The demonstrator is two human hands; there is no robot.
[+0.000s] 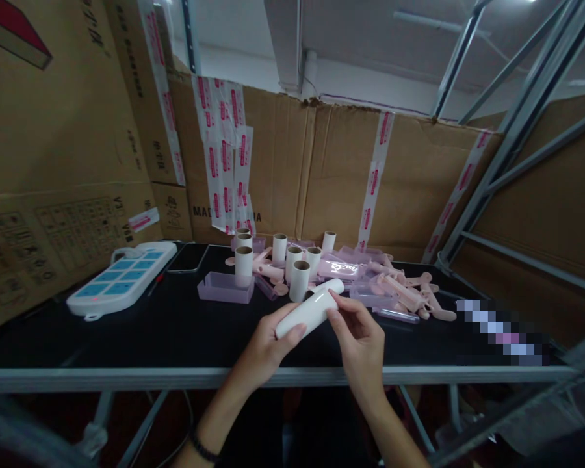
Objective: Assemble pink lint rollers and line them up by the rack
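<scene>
Item: white smooth cylindrical roll (309, 311). left hand (268, 348) grasping lower end, right hand (358, 338) pinching upper end. Risk: pinch slips, roll topples upright white paper tubes (299, 279) behind it.

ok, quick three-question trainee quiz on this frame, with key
1. True or false: the left hand and the right hand both touch the white cylindrical roll.
2. What lies just left of the black smartphone? A) white-and-blue power strip B) metal kettle C) green bottle
3. Fill in: the pink plastic handles lie piled on the black table's ___ side.
Key: 1 true; 2 A; 3 right.
</scene>
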